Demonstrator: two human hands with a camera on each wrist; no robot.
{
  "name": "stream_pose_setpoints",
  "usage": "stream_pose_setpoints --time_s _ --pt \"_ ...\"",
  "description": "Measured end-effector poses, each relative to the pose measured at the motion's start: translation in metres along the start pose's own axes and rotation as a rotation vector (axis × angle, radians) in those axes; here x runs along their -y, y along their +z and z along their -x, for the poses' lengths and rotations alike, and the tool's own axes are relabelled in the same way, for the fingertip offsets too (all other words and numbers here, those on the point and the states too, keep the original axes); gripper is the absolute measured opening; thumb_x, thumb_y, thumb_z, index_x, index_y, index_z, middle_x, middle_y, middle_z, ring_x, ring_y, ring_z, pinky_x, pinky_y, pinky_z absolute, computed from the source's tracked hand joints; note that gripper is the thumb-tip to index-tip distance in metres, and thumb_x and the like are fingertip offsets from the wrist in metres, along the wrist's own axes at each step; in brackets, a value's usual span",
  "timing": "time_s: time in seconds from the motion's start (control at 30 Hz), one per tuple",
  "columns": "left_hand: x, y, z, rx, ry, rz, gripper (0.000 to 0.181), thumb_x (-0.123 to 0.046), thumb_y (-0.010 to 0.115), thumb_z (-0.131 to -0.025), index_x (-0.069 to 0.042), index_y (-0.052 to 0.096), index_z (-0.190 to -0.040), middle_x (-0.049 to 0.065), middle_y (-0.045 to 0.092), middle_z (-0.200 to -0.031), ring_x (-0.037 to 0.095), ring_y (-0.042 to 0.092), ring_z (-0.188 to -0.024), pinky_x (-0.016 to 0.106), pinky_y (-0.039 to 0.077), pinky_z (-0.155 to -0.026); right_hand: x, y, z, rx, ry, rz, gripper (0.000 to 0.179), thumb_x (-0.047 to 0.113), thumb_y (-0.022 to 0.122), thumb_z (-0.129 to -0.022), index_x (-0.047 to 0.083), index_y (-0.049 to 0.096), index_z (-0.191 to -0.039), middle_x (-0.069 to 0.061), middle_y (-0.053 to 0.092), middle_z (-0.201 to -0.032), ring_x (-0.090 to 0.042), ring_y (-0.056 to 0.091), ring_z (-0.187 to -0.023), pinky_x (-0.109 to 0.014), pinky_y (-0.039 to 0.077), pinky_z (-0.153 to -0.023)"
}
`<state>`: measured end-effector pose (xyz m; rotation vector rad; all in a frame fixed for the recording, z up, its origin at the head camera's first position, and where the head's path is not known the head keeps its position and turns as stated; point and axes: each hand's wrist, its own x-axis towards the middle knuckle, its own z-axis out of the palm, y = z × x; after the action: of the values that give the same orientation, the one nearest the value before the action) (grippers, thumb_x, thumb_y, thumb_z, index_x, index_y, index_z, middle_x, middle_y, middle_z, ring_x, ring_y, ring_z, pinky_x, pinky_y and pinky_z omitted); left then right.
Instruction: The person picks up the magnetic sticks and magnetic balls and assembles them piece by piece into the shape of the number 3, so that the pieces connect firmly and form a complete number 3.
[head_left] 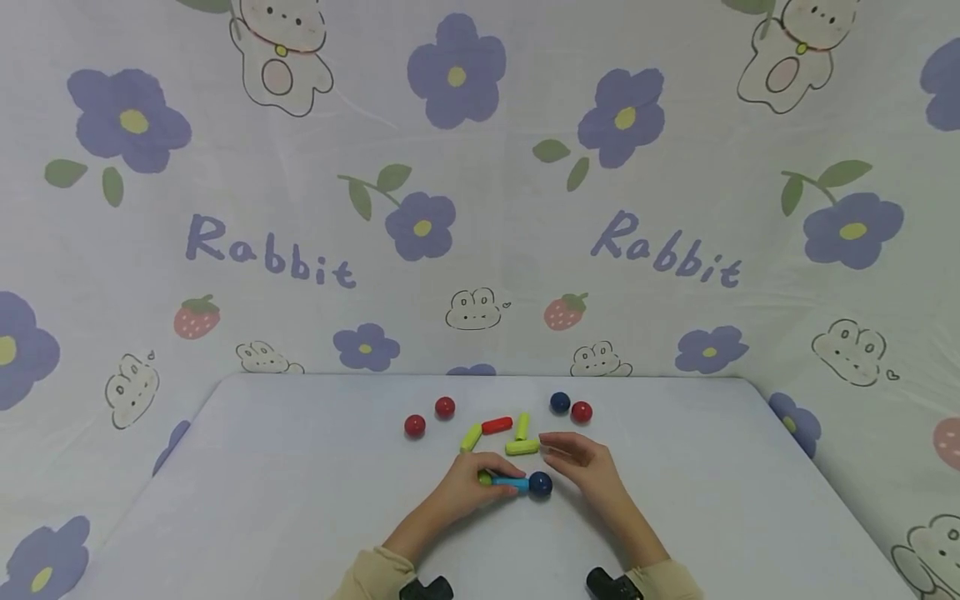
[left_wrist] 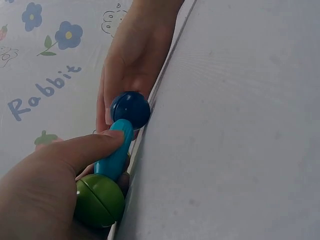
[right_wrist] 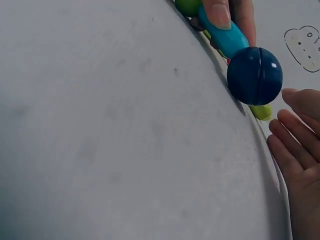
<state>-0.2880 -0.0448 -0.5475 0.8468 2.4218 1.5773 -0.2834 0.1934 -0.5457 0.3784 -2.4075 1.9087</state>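
Note:
My left hand (head_left: 474,483) grips a light blue rod (left_wrist: 113,157) between thumb and fingers. On the rod's near end in the left wrist view is a green ball (left_wrist: 100,201), and a dark blue ball (right_wrist: 255,76) sits on the other end. Close to the dark blue ball, my right hand (head_left: 588,468) has its fingers extended and holds nothing. Just behind the hands lie a yellow-green rod (head_left: 522,447) and another upright-lying yellow-green rod (head_left: 522,426). A third yellow-green rod (head_left: 471,437) lies by the left fingers, beside a red rod (head_left: 497,426).
Toward the back left of the white table (head_left: 300,483) are a red ball (head_left: 415,426) and another red ball (head_left: 445,407). At the back right, a loose dark blue ball (head_left: 560,402) lies next to a red ball (head_left: 581,412). A patterned cloth (head_left: 510,183) hangs behind the table.

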Motion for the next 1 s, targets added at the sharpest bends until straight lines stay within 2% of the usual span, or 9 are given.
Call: stream_pose_setpoints --time_s 0.17,0.47,0.73,0.93,1.0 --pt "0.001 0.001 0.001 -0.004 0.006 0.005 0.021 -0.020 0.076 -0.084 -0.023 0.075 -0.104 -0.006 0.075 -0.103 0.005 0.065 -0.103 0.021 0.049 -0.096 0.001 0.005 -0.010 -0.003 0.017 0.035 0.040 0.010 0.070 -0.089 0.004 0.061 -0.127 -0.015 0.062 -0.133 -0.030 0.056 -0.129 -0.032 0.047 -0.106" --pt "0.001 0.000 0.001 -0.003 0.003 0.006 0.022 -0.019 0.077 -0.083 -0.024 0.075 -0.105 -0.006 0.075 -0.103 0.005 0.065 -0.103 0.021 0.048 -0.097 0.001 0.011 -0.025 0.072 0.013 0.014 0.040 0.008 0.067 -0.091 0.001 0.058 -0.130 -0.018 0.061 -0.133 -0.033 0.056 -0.128 -0.024 0.049 -0.101" --pt "0.001 0.000 0.001 0.000 0.027 0.017 0.022 -0.017 0.077 -0.083 -0.021 0.075 -0.105 -0.004 0.075 -0.104 0.004 0.065 -0.101 0.021 0.048 -0.096 0.002 0.017 -0.032 0.109 -0.006 0.015 0.044 0.007 0.069 -0.089 -0.001 0.057 -0.130 -0.020 0.060 -0.134 -0.034 0.054 -0.129 -0.025 0.048 -0.103" --pt "0.003 0.000 0.000 0.000 0.023 0.014 0.022 -0.017 0.077 -0.083 -0.022 0.075 -0.105 -0.005 0.075 -0.104 0.004 0.065 -0.103 0.021 0.048 -0.098 0.006 0.019 -0.034 0.146 -0.033 0.020 0.045 0.008 0.067 -0.090 -0.002 0.055 -0.133 -0.021 0.059 -0.136 -0.035 0.052 -0.132 -0.036 0.044 -0.108" --pt "0.003 0.001 -0.001 -0.001 0.017 0.016 0.023 -0.017 0.077 -0.083 -0.023 0.075 -0.105 -0.006 0.075 -0.104 0.004 0.065 -0.103 0.022 0.048 -0.098 0.007 0.020 -0.034 0.130 -0.027 0.025 0.046 0.008 0.068 -0.089 -0.002 0.055 -0.132 -0.021 0.059 -0.135 -0.036 0.052 -0.131 -0.040 0.043 -0.109"
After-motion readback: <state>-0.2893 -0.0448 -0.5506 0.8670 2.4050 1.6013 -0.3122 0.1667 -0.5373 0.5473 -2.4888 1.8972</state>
